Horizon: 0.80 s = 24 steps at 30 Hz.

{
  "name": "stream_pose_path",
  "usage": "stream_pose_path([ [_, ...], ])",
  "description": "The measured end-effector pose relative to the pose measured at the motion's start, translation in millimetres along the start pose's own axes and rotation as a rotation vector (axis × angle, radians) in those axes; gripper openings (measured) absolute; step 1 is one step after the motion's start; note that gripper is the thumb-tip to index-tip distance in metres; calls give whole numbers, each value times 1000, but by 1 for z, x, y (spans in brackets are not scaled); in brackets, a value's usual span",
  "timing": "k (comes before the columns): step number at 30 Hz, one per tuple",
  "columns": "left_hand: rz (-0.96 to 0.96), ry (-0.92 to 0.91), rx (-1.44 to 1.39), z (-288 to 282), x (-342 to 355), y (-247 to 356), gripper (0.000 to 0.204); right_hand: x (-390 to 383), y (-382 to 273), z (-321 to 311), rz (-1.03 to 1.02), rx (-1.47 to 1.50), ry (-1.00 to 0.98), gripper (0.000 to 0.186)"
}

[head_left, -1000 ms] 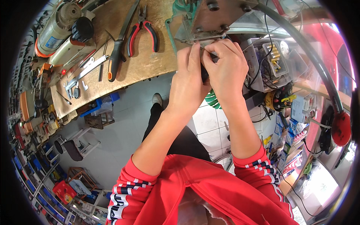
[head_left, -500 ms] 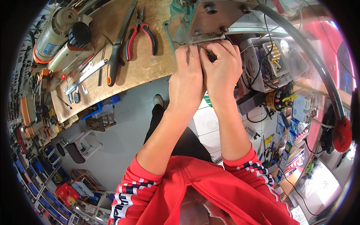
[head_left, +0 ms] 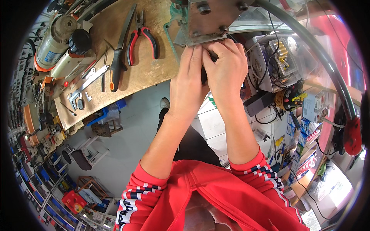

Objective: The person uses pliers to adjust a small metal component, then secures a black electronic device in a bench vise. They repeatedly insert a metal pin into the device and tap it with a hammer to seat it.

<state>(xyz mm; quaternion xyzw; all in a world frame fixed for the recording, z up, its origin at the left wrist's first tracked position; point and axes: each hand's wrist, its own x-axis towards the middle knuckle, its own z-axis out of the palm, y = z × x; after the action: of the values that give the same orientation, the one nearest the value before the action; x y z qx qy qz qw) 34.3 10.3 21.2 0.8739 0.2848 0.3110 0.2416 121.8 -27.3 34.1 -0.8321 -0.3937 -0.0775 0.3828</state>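
1. Both hands meet at the lower edge of a metal plate [head_left: 210, 19] at the top middle of the view, beyond the right end of the wooden table [head_left: 150, 73].
2. The plate is flat, grey and worn, with dark bolts on its face. Its near edge runs roughly left to right, tilted a little; its long axis cannot be told, since the top is cut off.
3. The left hand [head_left: 189, 84] has its fingers pressed together, tips against the plate's edge. The right hand [head_left: 227, 67] curls its grip around a small dark part [head_left: 204, 75], mostly hidden between the two hands.
4. On the table lie red-handled pliers [head_left: 142, 36], a long dark-handled tool [head_left: 117, 61] and a cylindrical grey power tool [head_left: 58, 36].
5. Compared with half a second ago, the hands stay in the same place at the plate; the right fingers look curled slightly tighter.
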Motion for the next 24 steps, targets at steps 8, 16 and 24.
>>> stream_pose_path([
  [8, -67, -45, -127, -4, 2, 2, 63, 0, 7, -4, 7, 113, -52, 9],
  [16, 1, -76, -57, -7, 6, -7, 61, -7, 37, -44, 249, 329, -128, 17],
  [24, 10, -46, 50, -2, 5, -3, 58, -15, 41, -35, 269, 428, -131, 16],
])
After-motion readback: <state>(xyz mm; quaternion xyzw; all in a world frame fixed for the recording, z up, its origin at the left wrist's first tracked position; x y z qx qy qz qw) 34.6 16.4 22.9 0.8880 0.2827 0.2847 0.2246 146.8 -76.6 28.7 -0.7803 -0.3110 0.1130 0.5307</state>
